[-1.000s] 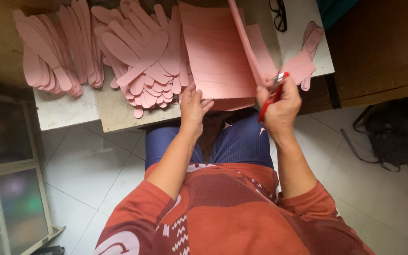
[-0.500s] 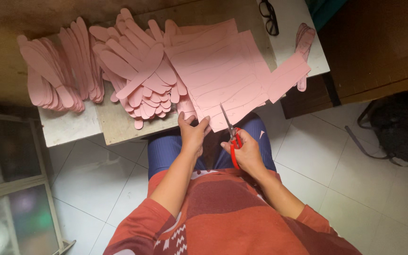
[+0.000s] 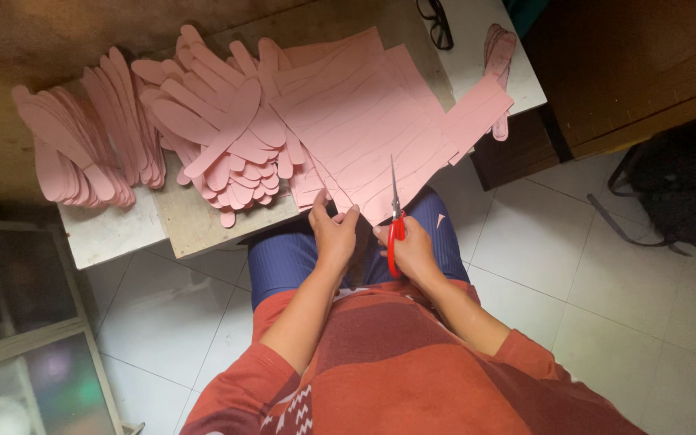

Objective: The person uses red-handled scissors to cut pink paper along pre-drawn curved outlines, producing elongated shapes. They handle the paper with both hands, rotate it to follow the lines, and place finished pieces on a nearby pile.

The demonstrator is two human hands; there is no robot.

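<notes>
A large pink sheet marked with curved lines lies flat on the low table, its near edge hanging over my lap. My left hand pinches that near edge. My right hand grips red-handled scissors, blades pointing up at the sheet's lower edge. Stacks of cut pink sole-shaped pieces lie to the left of the sheet.
More pink cut pieces are piled at the table's far left, a few at the right end. Black glasses lie at the back. A dark bag sits on the tiled floor at right; a glass-fronted frame at left.
The pink sheet, held up a second ago, now lies flat on the table. Both hands have come down to its near edge, with the scissors brought to the sheet.
</notes>
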